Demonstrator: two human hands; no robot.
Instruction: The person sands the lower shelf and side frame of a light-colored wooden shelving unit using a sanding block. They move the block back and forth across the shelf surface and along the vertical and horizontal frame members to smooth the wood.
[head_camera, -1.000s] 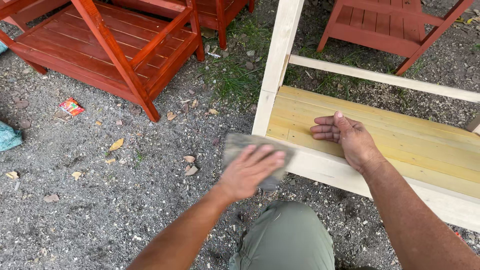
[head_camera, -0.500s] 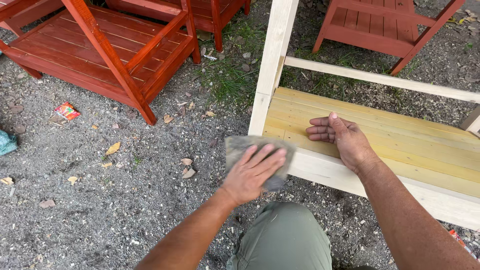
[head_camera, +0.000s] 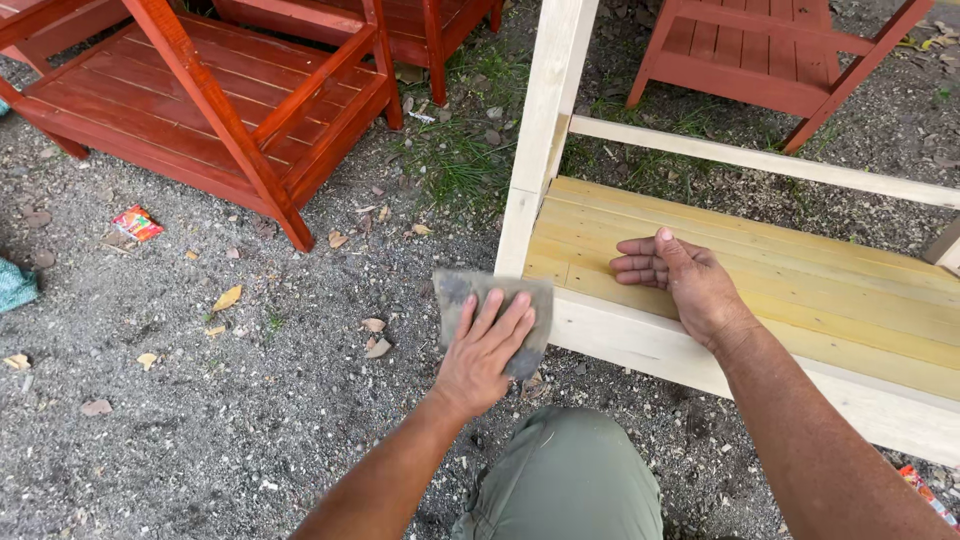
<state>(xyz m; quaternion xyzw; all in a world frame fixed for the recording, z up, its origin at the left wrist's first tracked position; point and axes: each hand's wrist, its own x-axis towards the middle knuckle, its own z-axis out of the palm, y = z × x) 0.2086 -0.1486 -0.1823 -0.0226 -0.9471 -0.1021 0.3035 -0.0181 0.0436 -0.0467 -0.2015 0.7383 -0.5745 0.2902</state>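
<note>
Outdoors, on gravel strewn with dry leaves, a person crouches beside an unpainted wooden shelf frame (head_camera: 640, 345), one olive-trousered knee (head_camera: 570, 470) showing at the bottom of the view. Their left hand (head_camera: 487, 345) presses a grey sheet of sandpaper (head_camera: 470, 295) flat, fingers spread, against the pale front rail at the corner by the upright post (head_camera: 545, 130). Over the last second the sheet has crept a little along that corner while the view has drawn in closer, a sign of rubbing strokes under way on the bare rail. Their right hand (head_camera: 685, 280) has stayed put, lying open and palm down on the yellowish slats (head_camera: 800, 290), gripping nothing, apparently steadying the frame. Red-stained shelf units (head_camera: 200, 120) stand well apart behind, a patch of grass (head_camera: 455, 160) between them, and a small red wrapper (head_camera: 135, 222) lies on the ground to the left.
</note>
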